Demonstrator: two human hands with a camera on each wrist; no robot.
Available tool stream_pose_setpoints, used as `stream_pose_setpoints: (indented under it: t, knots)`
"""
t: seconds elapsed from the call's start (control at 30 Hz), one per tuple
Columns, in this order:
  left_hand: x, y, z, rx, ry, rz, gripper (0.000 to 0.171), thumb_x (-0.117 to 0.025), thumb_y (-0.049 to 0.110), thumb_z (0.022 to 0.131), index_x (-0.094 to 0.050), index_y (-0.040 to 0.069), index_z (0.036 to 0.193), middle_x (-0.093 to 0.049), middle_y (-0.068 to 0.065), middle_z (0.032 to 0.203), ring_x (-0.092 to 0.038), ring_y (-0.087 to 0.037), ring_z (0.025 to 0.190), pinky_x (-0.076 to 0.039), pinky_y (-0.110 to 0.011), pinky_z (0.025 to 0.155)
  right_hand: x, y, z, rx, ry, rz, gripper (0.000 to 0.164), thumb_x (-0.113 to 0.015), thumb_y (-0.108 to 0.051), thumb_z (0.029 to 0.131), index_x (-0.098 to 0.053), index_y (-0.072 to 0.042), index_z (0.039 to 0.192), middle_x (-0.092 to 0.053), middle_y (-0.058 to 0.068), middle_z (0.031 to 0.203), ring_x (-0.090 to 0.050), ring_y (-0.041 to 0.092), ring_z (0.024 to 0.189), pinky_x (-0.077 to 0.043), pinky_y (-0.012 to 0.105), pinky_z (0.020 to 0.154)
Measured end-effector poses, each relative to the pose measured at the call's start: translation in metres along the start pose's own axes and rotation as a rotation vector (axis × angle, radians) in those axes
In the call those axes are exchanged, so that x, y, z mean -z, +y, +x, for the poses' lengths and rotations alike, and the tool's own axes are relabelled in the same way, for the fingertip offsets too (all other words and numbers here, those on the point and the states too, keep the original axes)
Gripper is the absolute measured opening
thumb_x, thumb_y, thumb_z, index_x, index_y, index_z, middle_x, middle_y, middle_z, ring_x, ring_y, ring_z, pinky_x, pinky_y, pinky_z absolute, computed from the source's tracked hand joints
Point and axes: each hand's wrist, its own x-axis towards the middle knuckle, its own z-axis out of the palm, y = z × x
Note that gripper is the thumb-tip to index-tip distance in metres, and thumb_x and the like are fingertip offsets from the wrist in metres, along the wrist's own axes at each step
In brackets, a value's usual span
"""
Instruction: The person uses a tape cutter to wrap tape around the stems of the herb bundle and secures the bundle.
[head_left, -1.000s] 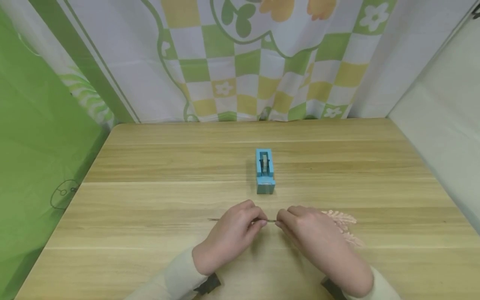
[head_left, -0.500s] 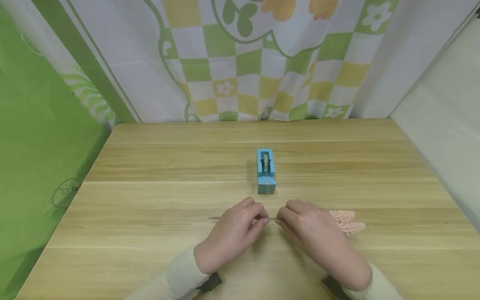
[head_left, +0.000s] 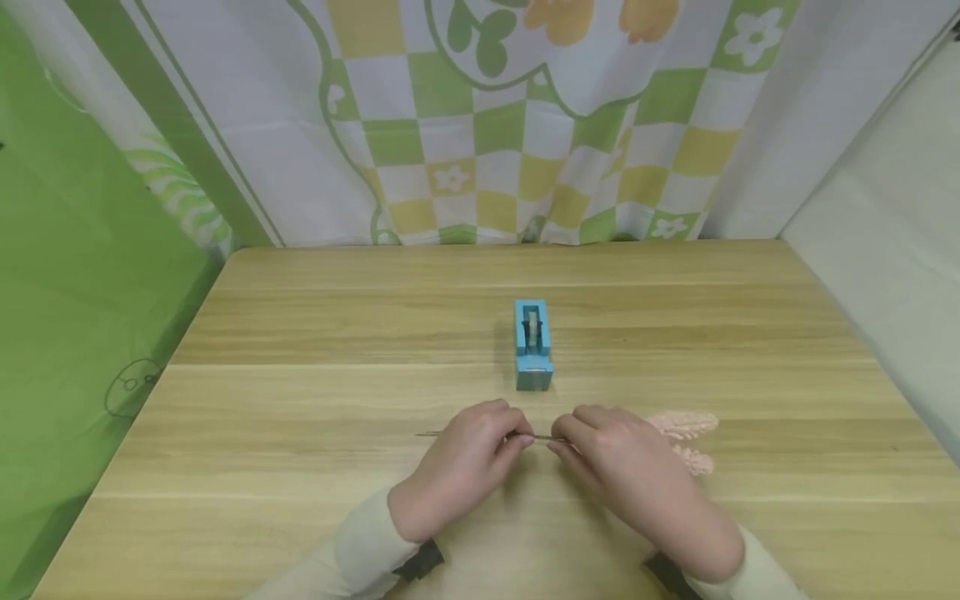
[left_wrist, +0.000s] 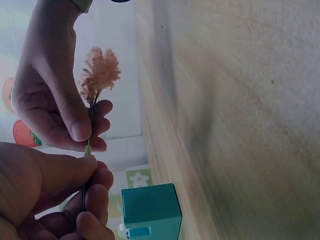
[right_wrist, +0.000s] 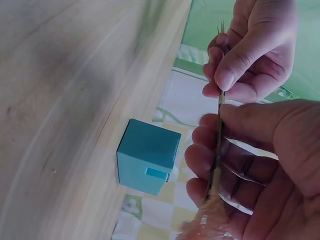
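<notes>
Both hands hold a thin bundle of dark stems (head_left: 542, 437) level above the table. Pink, feathery flower sprigs (head_left: 684, 424) top the stems and stick out past the right hand. My left hand (head_left: 465, 458) pinches the stems between thumb and fingers, and their bare ends emerge on its left side. Close beside it, my right hand (head_left: 626, 458) pinches the bundle nearer the blooms. In the right wrist view, a paler band (right_wrist: 221, 99) shows on the stems between the two hands; whether it is tape cannot be told. A blue tape dispenser (head_left: 533, 379) stands just beyond the hands.
The wooden table (head_left: 337, 325) runs back to a patterned curtain (head_left: 498, 125). A green cloth (head_left: 82, 275) hangs on the left, with a thin wire loop (head_left: 112, 400) by the table's edge. A white wall or sheet (head_left: 885, 208) borders the right.
The pink sprigs have turned about the stems: close together half a second ago, they now show as two separated heads. Both hands keep their pinch and stay almost in place.
</notes>
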Motion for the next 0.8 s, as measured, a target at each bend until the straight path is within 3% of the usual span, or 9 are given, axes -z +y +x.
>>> stream_pose_setpoints:
  t: [0.33,0.5,0.8]
  knots:
    - [0.0001,-0.0008,0.0007,0.015,0.004,-0.011,0.009,-0.071,0.013,0.100,-0.079,0.009,0.099,-0.070,0.001,0.088,-0.052,-0.002,0.073,-0.049,-0.016,0.068,-0.0025,0.0024,0.0007,0.032,0.044,0.000,0.013,-0.085,-0.014,0.084,-0.076,-0.017,0.091,-0.065,-0.010,0.080,-0.057,0.005,0.068,-0.053,0.021,0.059]
    - [-0.0001,-0.0006,0.0025,0.030,-0.021,0.015,0.014,-0.067,0.016,0.103,-0.079,0.008,0.101,-0.070,0.001,0.088,-0.052,-0.002,0.073,-0.049,-0.016,0.068,-0.0027,0.0023,0.0005,0.015,0.026,0.005,0.013,-0.085,-0.014,0.085,-0.074,-0.017,0.091,-0.066,-0.010,0.080,-0.060,0.006,0.067,-0.054,0.022,0.059]
    - [-0.0007,-0.0034,0.0056,0.018,-0.022,0.004,0.008,-0.070,0.010,0.099,-0.075,0.008,0.093,-0.063,0.002,0.082,-0.049,-0.006,0.073,-0.046,-0.018,0.068,-0.0048,0.0019,0.0024,-0.009,-0.006,0.022,0.013,-0.084,-0.015,0.088,-0.071,-0.017,0.092,-0.067,-0.009,0.084,-0.061,0.006,0.072,-0.055,0.023,0.064]
